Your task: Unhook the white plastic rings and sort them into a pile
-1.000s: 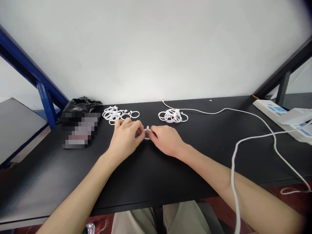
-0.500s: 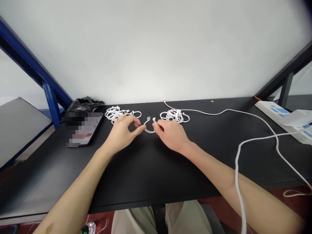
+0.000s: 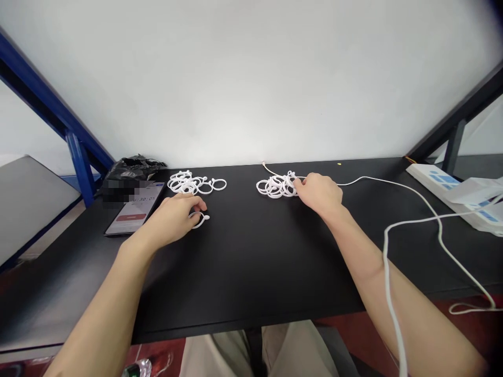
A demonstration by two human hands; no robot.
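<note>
Loose ring: I have one white ring (image 3: 207, 217) at 10 o'clock from mid-desk, just beside the left hand (image 3: 184, 213), apart from the piles.
Left fingers: loosely curled, parted from the thumb around part of that ring; I cannot tell whether they grip it.
Right fingers: the right hand (image 3: 319, 191) is at 1 o'clock, thumb and fingertips nearly together at the right pile's edge; I cannot tell whether they pinch a ring.
Right pile (image 3: 276, 185): heaped white rings, 1 o'clock.
Left pile (image 3: 187, 184): more white rings, 11 o'clock, beyond the left hand.
Phone (image 3: 131, 212): flat, toward 10 o'clock, with a black plastic bag (image 3: 135, 168) behind it.
Cable (image 3: 386, 246): white, crossing my view of the right forearm, 3 o'clock.
</note>
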